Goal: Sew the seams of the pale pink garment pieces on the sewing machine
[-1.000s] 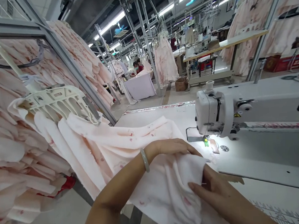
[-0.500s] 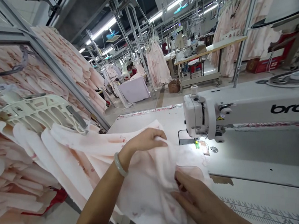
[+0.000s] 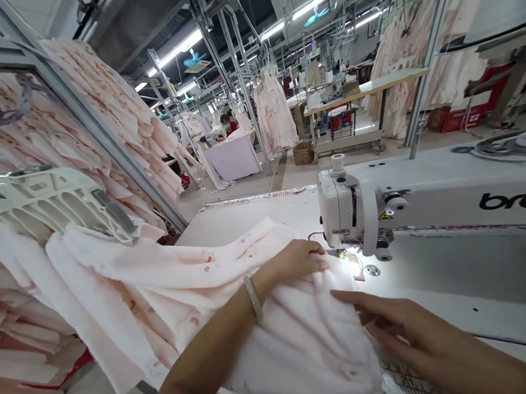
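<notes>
Pale pink printed fabric (image 3: pixel 307 337) spreads over the sewing table, running up to the lit needle area of a white sewing machine (image 3: pixel 341 210). My left hand (image 3: pixel 300 259), with a bangle at the wrist, pinches the cloth just left of the presser foot. My right hand (image 3: pixel 400 325) reaches in from the right, its index finger stretched out along the fabric's right side and its fingers apart. Its lower fingers are partly hidden. To the left, a white plastic hanger clamp (image 3: pixel 58 200) carries more folds of this fabric.
Racks of pink garments (image 3: pixel 111 123) hang at the left behind a metal frame (image 3: pixel 108 141). Farther back are another worktable (image 3: pixel 372 86), a brown basket (image 3: pixel 303 153) and a seated person (image 3: pixel 228 125). A printed ruler scale (image 3: pixel 408 384) edges the table at lower right.
My left hand has moved right, bringing the cloth closer to the needle. My right hand has shifted right and its fingers have loosened from the fabric. The clamp appears farther left.
</notes>
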Action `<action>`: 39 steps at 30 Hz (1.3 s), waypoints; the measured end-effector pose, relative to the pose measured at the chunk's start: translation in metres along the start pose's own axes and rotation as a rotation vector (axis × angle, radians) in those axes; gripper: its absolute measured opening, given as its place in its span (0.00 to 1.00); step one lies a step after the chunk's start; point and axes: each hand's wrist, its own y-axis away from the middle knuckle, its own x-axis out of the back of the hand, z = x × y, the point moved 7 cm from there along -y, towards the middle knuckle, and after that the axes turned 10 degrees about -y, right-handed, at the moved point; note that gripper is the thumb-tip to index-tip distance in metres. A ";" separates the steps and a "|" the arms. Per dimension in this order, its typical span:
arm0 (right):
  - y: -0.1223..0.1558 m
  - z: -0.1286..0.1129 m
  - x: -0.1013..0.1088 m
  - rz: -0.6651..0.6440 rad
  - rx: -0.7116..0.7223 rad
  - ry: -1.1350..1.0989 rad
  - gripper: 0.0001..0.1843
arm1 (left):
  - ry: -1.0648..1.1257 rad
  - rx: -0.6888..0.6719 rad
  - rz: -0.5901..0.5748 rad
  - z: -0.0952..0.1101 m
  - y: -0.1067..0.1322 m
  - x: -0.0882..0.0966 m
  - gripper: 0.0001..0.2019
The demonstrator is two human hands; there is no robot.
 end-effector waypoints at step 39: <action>-0.025 -0.038 0.019 -0.096 0.771 0.768 0.22 | -0.336 0.144 -0.044 0.016 0.014 -0.033 0.10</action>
